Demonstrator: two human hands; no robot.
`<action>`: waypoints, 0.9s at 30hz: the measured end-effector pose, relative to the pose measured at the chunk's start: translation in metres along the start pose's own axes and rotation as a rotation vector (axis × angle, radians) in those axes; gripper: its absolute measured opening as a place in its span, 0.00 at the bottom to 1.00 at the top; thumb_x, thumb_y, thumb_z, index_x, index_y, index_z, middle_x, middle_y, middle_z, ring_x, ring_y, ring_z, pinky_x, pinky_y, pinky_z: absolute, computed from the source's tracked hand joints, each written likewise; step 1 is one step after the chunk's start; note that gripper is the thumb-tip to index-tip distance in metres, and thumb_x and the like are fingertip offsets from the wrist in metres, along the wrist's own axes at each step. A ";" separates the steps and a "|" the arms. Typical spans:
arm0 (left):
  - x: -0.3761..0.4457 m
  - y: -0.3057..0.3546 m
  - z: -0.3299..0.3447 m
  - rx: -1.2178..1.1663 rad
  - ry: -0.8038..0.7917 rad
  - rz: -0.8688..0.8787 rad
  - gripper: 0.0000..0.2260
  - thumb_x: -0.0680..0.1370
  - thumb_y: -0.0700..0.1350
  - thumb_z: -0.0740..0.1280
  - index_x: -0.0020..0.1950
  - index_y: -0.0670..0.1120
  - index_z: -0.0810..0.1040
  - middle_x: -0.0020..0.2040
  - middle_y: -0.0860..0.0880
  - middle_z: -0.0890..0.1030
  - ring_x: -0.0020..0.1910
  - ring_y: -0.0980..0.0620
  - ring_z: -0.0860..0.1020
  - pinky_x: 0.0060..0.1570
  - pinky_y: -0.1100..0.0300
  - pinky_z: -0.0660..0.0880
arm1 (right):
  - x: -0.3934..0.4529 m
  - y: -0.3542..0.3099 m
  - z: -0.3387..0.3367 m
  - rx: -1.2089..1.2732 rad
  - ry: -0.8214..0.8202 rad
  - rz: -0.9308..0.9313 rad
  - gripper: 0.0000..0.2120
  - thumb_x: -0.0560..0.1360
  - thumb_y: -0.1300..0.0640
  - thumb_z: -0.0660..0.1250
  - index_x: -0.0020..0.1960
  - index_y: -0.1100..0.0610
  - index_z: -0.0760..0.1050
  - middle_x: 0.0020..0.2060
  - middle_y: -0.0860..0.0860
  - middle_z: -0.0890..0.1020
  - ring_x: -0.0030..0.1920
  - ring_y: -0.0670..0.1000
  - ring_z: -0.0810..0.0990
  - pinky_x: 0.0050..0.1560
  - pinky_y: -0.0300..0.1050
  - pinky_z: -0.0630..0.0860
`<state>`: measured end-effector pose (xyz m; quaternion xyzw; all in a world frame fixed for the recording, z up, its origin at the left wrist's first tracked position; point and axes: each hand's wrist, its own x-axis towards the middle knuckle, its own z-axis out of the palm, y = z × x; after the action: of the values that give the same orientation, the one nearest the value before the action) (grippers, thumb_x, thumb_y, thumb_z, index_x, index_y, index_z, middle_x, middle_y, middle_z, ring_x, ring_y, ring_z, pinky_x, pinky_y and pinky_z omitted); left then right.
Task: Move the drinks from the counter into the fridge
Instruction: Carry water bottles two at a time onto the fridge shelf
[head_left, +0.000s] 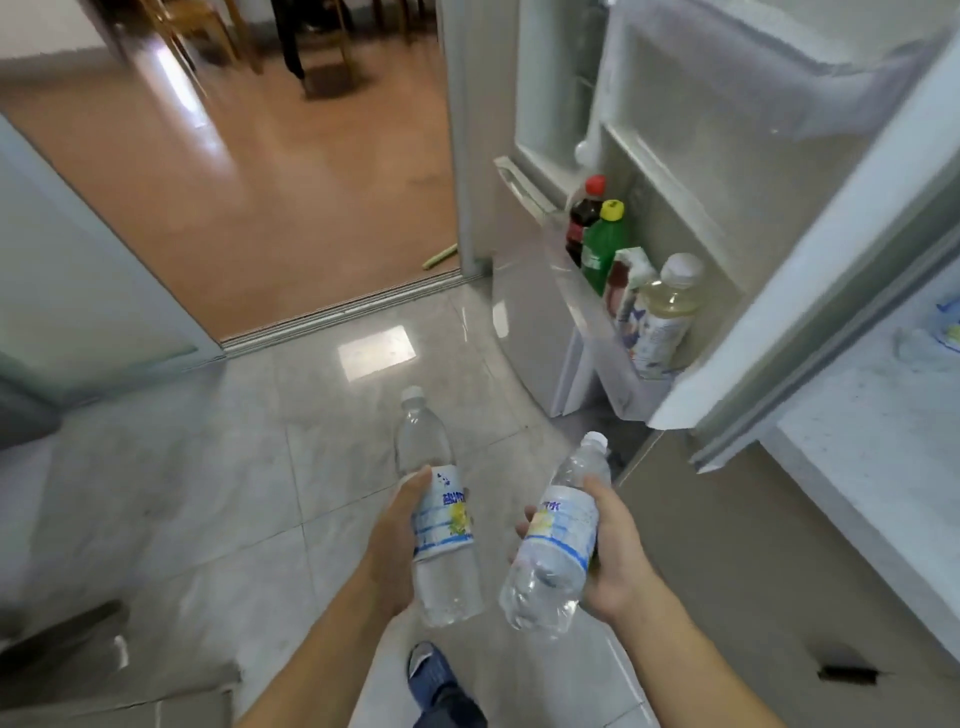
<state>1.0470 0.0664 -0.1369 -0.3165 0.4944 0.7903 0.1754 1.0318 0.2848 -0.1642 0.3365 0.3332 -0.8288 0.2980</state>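
The grey tiled floor fills the lower half of the view and meets a brown wooden floor at a metal door threshold. On the right the fridge door stands open, its inner side facing the person, and the fridge body sits just behind it. Along the right edge runs the pale speckled desk, with something small and blurred lying on it near the frame edge.

The lower door shelf holds a row of drinks: a dark bottle with a red cap, a green bottle with a yellow cap just beside it, a carton, and a pale yellowish bottle with a white cap nearest the person.

Two bare forearms reach forward from the bottom edge. The left hand has its grip wrapped around a clear water bottle, fingers behind the blue and yellow label, thumb on the side; this bottle stands nearly upright, white cap up. The right hand has its grip curled around a second clear water bottle, which tilts with its cap towards the fridge door. Both bottles are held over the tiled floor, well short of the door shelf, and apart from each other. A blue shoe shows below, between the arms.
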 end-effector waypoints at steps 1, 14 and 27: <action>0.003 0.010 -0.016 -0.005 0.007 0.009 0.26 0.72 0.57 0.67 0.58 0.37 0.81 0.42 0.39 0.85 0.35 0.45 0.84 0.35 0.54 0.82 | 0.009 0.004 0.016 -0.023 -0.016 0.028 0.26 0.62 0.38 0.78 0.45 0.60 0.81 0.41 0.59 0.81 0.39 0.60 0.82 0.65 0.61 0.73; 0.053 0.131 -0.142 0.013 0.051 0.150 0.23 0.69 0.56 0.75 0.59 0.46 0.79 0.45 0.40 0.85 0.39 0.43 0.85 0.36 0.53 0.81 | 0.105 0.027 0.182 -0.513 -0.031 -0.212 0.27 0.60 0.52 0.80 0.56 0.57 0.79 0.42 0.59 0.84 0.41 0.59 0.85 0.44 0.56 0.82; 0.179 0.223 -0.144 0.204 0.064 0.151 0.28 0.67 0.62 0.71 0.59 0.44 0.78 0.49 0.42 0.86 0.47 0.41 0.86 0.45 0.48 0.83 | 0.216 -0.022 0.272 -0.594 -0.017 -0.341 0.32 0.59 0.48 0.80 0.61 0.51 0.77 0.51 0.57 0.86 0.50 0.59 0.86 0.54 0.62 0.82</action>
<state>0.8306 -0.1686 -0.1531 -0.2839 0.6001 0.7363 0.1309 0.7898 0.0345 -0.1694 0.1676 0.6089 -0.7363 0.2431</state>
